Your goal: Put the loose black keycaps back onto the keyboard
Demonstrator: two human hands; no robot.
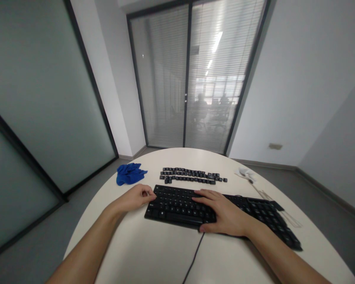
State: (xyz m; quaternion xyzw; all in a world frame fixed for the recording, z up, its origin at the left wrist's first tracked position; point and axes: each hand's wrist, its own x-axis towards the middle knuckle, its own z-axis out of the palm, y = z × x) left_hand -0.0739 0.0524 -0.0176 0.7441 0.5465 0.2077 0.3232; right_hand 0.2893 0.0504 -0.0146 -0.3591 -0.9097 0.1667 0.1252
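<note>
Black keyboard [173, 206] on table [136, 252], under right hand [226, 215], fingers spread and unclenched, thumb at near edge, left edge at curled fingertips of left hand [137, 198], grip there indiscernible, keycaps [192, 173] beyond.

The white legends on the black keyboard [177, 206] and on the loose keycaps [195, 180] are too small to read.

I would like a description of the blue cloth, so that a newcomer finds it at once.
Start from the pale, round-edged table; near its left edge, beyond the left hand, lies a crumpled cloth. Its vivid blue sets it apart from the rows of loose black keys to its right and the black keyboard.
</note>
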